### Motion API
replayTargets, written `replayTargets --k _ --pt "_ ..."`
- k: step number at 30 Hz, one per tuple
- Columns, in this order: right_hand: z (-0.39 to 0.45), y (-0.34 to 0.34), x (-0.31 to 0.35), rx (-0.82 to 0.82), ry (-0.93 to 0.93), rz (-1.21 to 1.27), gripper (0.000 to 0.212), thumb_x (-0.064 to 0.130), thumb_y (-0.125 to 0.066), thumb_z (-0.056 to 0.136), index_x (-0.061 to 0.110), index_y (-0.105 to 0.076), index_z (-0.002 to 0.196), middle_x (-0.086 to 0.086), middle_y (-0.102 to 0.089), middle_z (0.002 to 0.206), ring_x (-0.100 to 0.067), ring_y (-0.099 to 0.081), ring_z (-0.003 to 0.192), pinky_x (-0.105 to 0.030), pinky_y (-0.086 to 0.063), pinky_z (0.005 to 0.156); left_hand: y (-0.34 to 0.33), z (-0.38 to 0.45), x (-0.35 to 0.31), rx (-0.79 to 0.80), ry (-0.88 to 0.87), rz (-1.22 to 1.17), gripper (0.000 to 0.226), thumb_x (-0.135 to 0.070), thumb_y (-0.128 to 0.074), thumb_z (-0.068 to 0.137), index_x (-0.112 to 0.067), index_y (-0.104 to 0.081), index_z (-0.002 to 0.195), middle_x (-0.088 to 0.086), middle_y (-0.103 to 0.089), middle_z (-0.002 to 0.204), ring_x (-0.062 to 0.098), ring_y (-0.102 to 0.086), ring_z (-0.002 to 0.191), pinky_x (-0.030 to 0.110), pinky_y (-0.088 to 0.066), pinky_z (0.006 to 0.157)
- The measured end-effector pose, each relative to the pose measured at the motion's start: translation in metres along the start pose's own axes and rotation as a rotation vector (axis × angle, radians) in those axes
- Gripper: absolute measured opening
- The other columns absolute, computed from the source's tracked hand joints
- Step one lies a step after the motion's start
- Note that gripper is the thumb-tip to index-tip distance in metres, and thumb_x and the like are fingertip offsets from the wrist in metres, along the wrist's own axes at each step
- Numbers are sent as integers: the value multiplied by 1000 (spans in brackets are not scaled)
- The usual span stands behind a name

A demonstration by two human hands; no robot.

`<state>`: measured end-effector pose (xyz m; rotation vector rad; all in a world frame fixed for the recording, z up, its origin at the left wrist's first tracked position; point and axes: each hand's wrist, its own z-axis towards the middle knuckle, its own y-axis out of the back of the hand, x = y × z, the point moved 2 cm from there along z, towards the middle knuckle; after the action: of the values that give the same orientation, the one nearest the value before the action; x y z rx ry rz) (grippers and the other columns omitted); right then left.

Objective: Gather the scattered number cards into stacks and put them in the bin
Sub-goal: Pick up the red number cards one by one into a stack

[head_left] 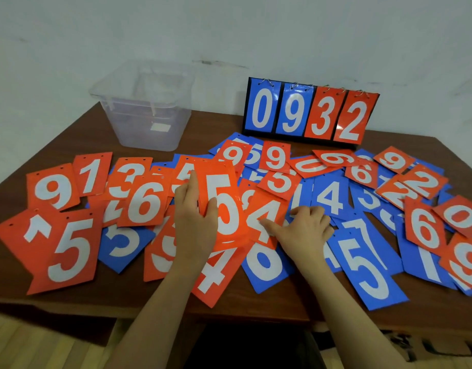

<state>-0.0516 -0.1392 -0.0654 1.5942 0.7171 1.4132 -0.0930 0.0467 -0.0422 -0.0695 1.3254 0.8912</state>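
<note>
Head view showed us the near table edge (229,312) first, brown wood, with both bare forearms reaching over it. Just past the edge lay the closest cards: a red 4 (216,272), a blue 0 (264,262) and a long blue 5 (368,270), with a red 5 (70,249) off to the left. We saw the left hand (195,222) pinching a red 5 card (216,187), thumb on its face and index finger along its left edge, the card tilted up off the pile. The right hand (304,230) lay on the cards with its fingers curled, its thumb pressed on another red 4 (267,217); it gripped nothing that we could see. Around them red and blue cards (330,198) overlapped in a loose spread across the whole table width. Farther back on the left stood the clear bin (147,121), upright; whether it held any cards, we could not tell. To its right, against the wall, a flip scoreboard (309,113) read 0 9 3 2.
</note>
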Motion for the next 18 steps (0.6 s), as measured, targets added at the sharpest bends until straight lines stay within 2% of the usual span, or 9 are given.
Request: replayTargets --k 7,11,13,15,18 --pt "14 -3 10 133 -45 31 78 56 -75 68 17 -46 130 -10 -29 140 -31 -22 135 -45 -18 111 -5 -4 4 31 18 31 61 -20 -54 92 -21 -25 146 5 -38 141 19 -39 130 30 -44 94" --pt "18 -6 16 200 -25 73 58 46 -74 75 20 -55 124 -10 -32 139 -31 -26 134 -46 -20 111 -5 -5 6 31 0 27 60 -19 -55 92 -20 -26 145 6 -40 140 20 -40 129 32 -45 94" --pt "16 -7 15 166 25 89 55 43 -70 80 20 -51 126 -9 -36 138 -29 -30 133 -44 -21 110 -3 -6 7 24 3 31 60 -19 -54 92 -20 -26 145 6 -40 140 20 -41 129 33 -45 95" --pt "8 -11 15 67 96 89 58 49 -62 84 18 -45 130 -8 -40 138 -27 -34 130 -43 -22 108 0 -5 8 24 11 28 60 -20 -54 92 -21 -25 145 6 -40 140 20 -40 129 34 -45 95" --pt "-3 -21 20 3 144 -34 84 73 -49 77 16 -37 136 -5 -37 144 -27 -32 134 -44 -21 110 5 -4 10 22 39 40 60 -22 -52 93 -23 -23 146 4 -38 141 19 -39 130 32 -44 95"
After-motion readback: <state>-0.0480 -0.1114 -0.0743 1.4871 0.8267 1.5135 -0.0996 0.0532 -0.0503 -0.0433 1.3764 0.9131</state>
